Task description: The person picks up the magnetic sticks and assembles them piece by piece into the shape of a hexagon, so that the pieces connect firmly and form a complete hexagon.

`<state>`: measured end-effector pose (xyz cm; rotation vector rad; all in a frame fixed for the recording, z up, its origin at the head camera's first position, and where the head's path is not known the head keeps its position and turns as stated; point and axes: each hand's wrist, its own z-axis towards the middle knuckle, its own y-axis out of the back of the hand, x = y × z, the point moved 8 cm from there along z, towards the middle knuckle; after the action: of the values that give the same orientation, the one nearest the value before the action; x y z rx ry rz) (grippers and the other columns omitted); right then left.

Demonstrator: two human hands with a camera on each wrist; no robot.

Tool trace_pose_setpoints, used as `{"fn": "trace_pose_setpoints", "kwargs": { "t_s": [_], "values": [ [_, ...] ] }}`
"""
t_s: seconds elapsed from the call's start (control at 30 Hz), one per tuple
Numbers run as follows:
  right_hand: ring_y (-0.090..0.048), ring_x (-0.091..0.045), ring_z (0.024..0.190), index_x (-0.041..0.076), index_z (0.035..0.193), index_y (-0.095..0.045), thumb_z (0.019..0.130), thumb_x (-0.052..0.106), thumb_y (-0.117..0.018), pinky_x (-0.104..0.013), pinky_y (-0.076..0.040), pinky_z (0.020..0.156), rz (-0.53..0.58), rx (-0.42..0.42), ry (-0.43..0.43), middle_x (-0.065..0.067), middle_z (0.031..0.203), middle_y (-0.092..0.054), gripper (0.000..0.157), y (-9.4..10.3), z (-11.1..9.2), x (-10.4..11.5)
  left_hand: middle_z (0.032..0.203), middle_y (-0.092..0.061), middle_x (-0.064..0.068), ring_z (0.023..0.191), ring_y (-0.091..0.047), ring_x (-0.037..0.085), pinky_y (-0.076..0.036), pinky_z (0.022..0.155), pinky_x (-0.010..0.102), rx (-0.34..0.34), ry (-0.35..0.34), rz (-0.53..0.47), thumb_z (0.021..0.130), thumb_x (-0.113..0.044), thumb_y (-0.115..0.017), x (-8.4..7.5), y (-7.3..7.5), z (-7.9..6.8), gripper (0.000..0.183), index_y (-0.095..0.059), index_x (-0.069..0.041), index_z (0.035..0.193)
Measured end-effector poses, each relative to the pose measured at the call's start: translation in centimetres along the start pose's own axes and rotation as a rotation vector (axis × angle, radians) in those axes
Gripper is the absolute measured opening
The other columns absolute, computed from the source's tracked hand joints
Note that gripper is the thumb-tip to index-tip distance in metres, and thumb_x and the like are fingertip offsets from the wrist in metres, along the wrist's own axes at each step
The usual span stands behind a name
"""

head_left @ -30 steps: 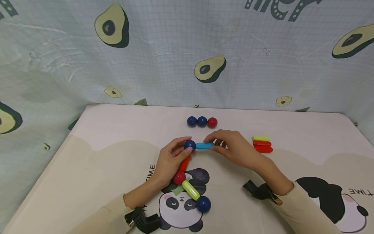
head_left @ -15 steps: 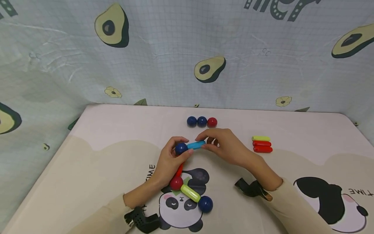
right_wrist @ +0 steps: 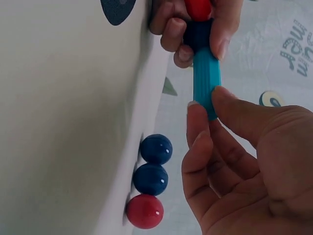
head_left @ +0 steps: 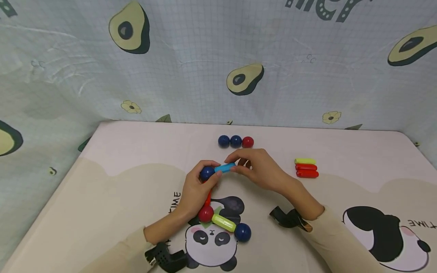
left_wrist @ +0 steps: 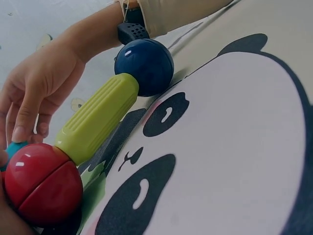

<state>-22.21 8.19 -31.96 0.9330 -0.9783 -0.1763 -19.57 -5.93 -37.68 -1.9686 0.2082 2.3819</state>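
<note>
My left hand grips a dark blue ball between fingers and thumb. Thumb and fingertips of my right hand pinch the outer end of a light blue ridged rod, whose other end meets that ball. From the ball a red rod runs down to a red ball, partly hidden by the left hand. A yellow-green rod links the red ball to another dark blue ball. These pieces form one joined, bent chain.
Behind the hands two dark blue balls and a red ball sit in a row. Right of them lie a yellow-green rod and two red rods, side by side. A patterned cloth hangs behind the table.
The held blue ball and light blue rod have shifted left, and the right hand has followed. The rod has tilted up to the right. The chain's lower end has swung slightly right.
</note>
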Motion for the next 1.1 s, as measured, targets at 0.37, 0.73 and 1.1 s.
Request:
{"fn": "trace_pose_setpoints", "kwargs": {
  "t_s": [0.37, 0.73, 1.1],
  "values": [
    [-0.058, -0.016, 0.086, 0.012, 0.111, -0.068, 0.086, 0.010, -0.072, -0.032, -0.052, 0.071, -0.088, -0.202, -0.096, -0.002, 0.105, -0.064, 0.026, 3.5, -0.2, -3.0, 0.086, -0.064, 0.015, 0.073, -0.059, 0.027, -0.050, 0.065, 0.022, 0.009, 0.010, -0.031, 0.092, -0.013, -0.066, 0.0, 0.1, 0.0, 0.025, -0.063, -0.006, 0.116],
    [-0.058, -0.025, 0.092, 0.008, 0.128, -0.057, 0.087, 0.007, -0.070, -0.039, -0.050, 0.081, -0.071, -0.162, -0.252, -0.011, 0.125, -0.055, 0.042, 3.0, 0.8, -6.7, 0.113, -0.063, 0.006, 0.099, -0.056, 0.022, -0.048, 0.087, 0.029, 0.011, -0.035, 0.044, 0.089, -0.013, -0.069, -0.5, 0.1, -0.1, 0.027, -0.066, -0.011, 0.115],
    [-0.059, -0.029, 0.098, 0.010, 0.121, -0.057, 0.090, 0.010, -0.067, -0.041, -0.049, 0.088, -0.034, -0.134, -0.343, -0.009, 0.120, -0.059, 0.033, 2.7, 1.6, -8.6, 0.113, -0.062, 0.005, 0.099, -0.055, 0.023, -0.048, 0.088, 0.031, 0.013, -0.009, 0.054, 0.089, -0.015, -0.069, -0.3, 0.2, 0.0, 0.027, -0.066, -0.011, 0.116]
  ]
}}
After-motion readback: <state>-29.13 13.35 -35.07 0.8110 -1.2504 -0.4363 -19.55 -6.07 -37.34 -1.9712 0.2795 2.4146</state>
